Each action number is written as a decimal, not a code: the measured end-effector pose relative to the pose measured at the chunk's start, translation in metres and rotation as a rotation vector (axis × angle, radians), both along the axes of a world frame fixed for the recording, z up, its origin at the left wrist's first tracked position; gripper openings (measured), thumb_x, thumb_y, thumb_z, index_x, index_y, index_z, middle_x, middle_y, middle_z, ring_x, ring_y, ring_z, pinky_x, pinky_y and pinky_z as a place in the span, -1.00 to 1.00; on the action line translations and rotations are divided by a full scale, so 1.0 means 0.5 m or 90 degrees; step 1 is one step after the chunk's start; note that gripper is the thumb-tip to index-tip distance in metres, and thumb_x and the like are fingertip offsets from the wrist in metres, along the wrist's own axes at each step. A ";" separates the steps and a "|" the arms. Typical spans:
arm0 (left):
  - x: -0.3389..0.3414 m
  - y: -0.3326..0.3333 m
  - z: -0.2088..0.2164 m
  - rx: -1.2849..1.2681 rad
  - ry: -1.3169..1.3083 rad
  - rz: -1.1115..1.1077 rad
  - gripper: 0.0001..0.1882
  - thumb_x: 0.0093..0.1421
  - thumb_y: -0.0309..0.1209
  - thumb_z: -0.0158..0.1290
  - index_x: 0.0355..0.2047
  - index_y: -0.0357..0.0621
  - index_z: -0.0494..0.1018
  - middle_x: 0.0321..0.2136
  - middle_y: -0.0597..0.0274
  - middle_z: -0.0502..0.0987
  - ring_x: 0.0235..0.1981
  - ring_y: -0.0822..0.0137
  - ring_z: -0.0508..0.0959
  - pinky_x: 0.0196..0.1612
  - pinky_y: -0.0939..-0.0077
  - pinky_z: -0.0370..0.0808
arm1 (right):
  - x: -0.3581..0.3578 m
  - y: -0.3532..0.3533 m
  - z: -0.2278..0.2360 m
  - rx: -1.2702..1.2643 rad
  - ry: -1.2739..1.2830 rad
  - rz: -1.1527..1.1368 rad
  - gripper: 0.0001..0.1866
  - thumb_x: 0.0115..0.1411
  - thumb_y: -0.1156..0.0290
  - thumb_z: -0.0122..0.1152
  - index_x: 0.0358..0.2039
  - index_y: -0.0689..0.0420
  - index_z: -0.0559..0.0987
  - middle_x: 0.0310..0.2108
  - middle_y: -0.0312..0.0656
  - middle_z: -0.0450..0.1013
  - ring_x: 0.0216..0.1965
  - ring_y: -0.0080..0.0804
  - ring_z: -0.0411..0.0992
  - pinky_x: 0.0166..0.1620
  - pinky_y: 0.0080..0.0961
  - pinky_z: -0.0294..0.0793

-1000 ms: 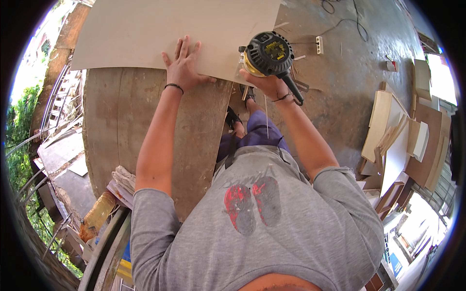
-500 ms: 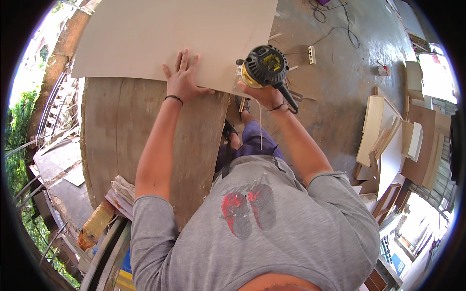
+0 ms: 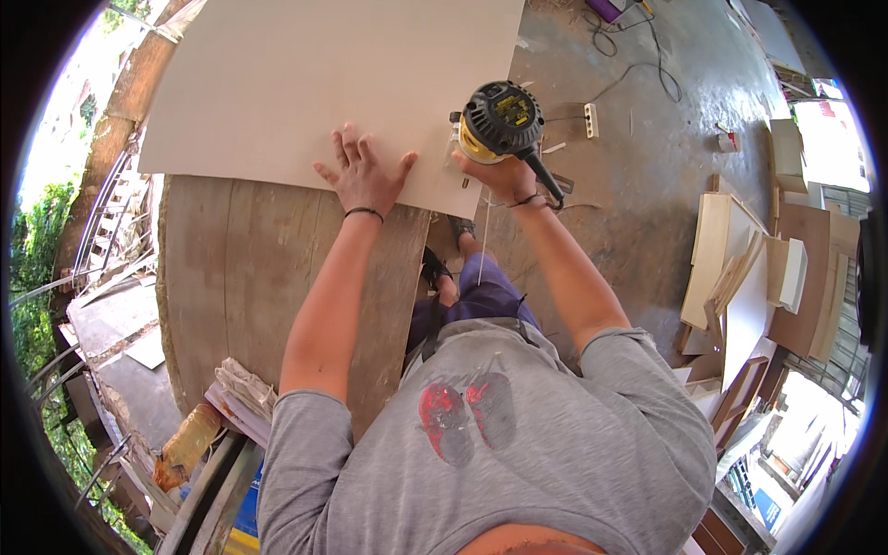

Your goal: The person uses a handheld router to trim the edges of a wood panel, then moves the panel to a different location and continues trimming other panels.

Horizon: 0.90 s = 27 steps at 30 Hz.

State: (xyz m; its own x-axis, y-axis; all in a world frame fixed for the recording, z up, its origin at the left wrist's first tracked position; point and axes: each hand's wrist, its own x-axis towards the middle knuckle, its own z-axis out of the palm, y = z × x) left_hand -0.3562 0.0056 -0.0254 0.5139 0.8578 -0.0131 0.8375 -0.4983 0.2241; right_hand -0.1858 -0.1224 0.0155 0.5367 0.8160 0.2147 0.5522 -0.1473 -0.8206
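Observation:
A large pale flat board point(image 3: 324, 74) lies on a brown wooden worktable point(image 3: 277, 268), its near edge across the tabletop and its near right corner jutting past the table's side. My left hand point(image 3: 366, 180) rests palm down on the board close to that edge, fingers and thumb spread. At the board's right edge, my right hand point(image 3: 504, 176) is wrapped round the lower body of a black and yellow trim router point(image 3: 502, 120). The router stands upright, and its bit is hidden. A small dark slot shows in the board near the corner.
On the floor to the right are a white power strip point(image 3: 590, 120), a dark cable point(image 3: 659, 69) and wood scraps. Pale panels and boxes point(image 3: 717, 254) are stacked farther right. Folded cloth point(image 3: 245, 393) and timber lie at the lower left.
The board has shifted toward me, with its near right corner lower in view. My left hand has moved to the right and lies flat farther in on the board. The router stays in my right hand.

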 end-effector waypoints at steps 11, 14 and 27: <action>-0.006 -0.001 -0.001 0.018 -0.014 -0.011 -0.18 0.05 0.32 -0.08 0.07 -0.08 0.18 0.32 0.05 -0.05 0.38 0.10 -0.18 0.20 -0.45 -0.31 | 0.050 0.035 -0.019 0.011 0.061 0.001 -0.56 -0.18 0.17 0.43 -0.24 0.02 0.60 -0.25 -0.23 0.55 -0.19 -0.36 0.52 -0.10 -0.42 0.50; -0.007 -0.001 -0.003 0.016 -0.014 -0.010 -0.20 0.04 0.32 -0.07 0.05 -0.05 0.18 0.32 0.05 -0.05 0.37 0.10 -0.17 0.20 -0.46 -0.32 | 0.064 0.046 -0.007 0.004 0.054 0.006 -0.55 -0.18 0.16 0.43 -0.23 0.01 0.60 -0.25 -0.22 0.55 -0.19 -0.33 0.52 -0.10 -0.41 0.50; -0.008 -0.005 -0.001 0.031 -0.034 -0.003 -0.20 0.01 0.28 0.02 0.04 -0.05 0.19 0.30 0.14 -0.03 0.36 0.14 -0.12 0.19 -0.43 -0.28 | 0.160 0.111 -0.005 -0.004 0.040 -0.019 -0.51 -0.19 0.10 0.42 -0.20 0.00 0.58 -0.27 -0.19 0.56 -0.21 -0.29 0.53 -0.12 -0.37 0.51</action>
